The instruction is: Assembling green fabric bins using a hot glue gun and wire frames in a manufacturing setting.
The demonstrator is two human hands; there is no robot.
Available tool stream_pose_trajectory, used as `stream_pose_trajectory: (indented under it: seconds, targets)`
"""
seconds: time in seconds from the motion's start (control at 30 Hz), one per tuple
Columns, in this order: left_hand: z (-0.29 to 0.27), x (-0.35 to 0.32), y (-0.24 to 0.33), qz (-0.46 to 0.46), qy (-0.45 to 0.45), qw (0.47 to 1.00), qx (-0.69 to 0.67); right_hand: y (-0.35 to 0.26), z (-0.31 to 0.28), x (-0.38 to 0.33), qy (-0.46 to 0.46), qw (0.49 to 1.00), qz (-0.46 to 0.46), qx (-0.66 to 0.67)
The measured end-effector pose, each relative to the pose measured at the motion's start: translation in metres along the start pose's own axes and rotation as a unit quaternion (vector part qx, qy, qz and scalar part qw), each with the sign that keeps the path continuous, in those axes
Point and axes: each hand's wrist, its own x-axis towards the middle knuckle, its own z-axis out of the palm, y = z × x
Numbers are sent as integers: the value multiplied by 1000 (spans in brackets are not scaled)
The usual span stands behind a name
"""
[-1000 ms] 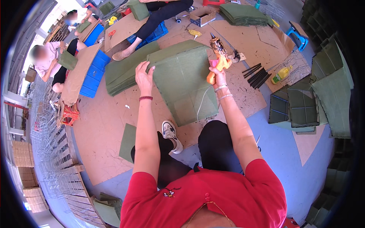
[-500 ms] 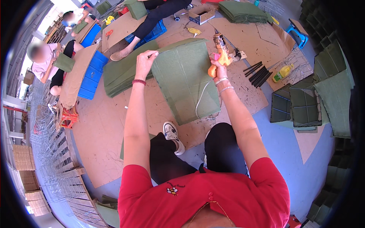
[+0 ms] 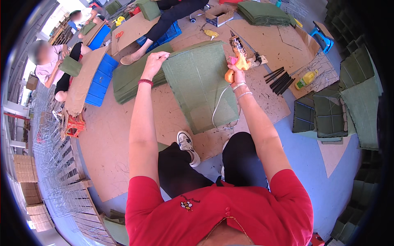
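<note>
A large green felt sheet (image 3: pixel 203 84) lies spread on brown cardboard (image 3: pixel 123 135) in front of me. My left hand (image 3: pixel 154 61) pinches its far left corner, lifting the edge slightly. My right hand (image 3: pixel 236 74) is closed around the orange handle of a glue gun (image 3: pixel 238 51), nozzle pointing away, just past the sheet's far right edge. A white cord (image 3: pixel 217 110) trails from the gun across the felt toward my knees.
A stack of green felt sheets (image 3: pixel 129 80) lies left of the sheet. Black glue sticks (image 3: pixel 279 78) and a yellow bottle (image 3: pixel 305 78) lie at right, green wire-framed panels (image 3: pixel 324 115) beyond. Other people sit at upper left by blue crates (image 3: pixel 98 82). Wire grids (image 3: pixel 53 164) stack at left.
Both my arms have stretched farther forward. My left hand went from resting flat on the felt to gripping its far corner; the glue gun moved to the far edge.
</note>
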Motion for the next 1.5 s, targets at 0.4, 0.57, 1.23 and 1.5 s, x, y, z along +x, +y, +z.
stream_pose_trajectory:
  seconds: [0.4,0.57,1.23,1.5]
  targets:
    - [0,-20,19,0,14,999,-51,2,-6,-6,5,1000,2,-9]
    - [2,-25,25,8,27,998,-53,2,-9,-7,16,1000,-4,-17]
    - [23,-35,25,23,178,983,-35,-26,-34,-56,5,999,-49,22]
    - [26,-29,19,7,195,980,-33,-24,-46,-63,-11,1000,-27,-8]
